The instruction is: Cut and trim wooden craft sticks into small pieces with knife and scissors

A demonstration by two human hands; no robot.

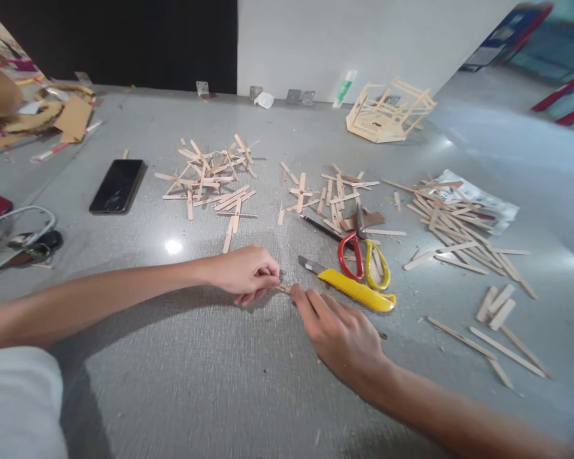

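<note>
Near the middle of the table, my left hand (246, 271) is closed, thumb against the fingers, on one end of a wooden craft stick (284, 289). My right hand (342, 328) pinches the other end. Only a short length of the stick shows between the fingertips; the rest is covered. Just beyond my right hand lies a yellow utility knife (356, 290) with its blade out, pointing left. Behind it are scissors (351, 256) with one red and one yellow handle, and a black pen (319, 226).
Piles of cut sticks (210, 175) lie ahead, with long sticks (452, 217) by a plastic wrapper (492, 204) on the right. A stick-built frame (387, 115) and a glue tube (345, 88) stand by the wall. A phone (118, 186) and cardboard scraps (74, 118) are left.
</note>
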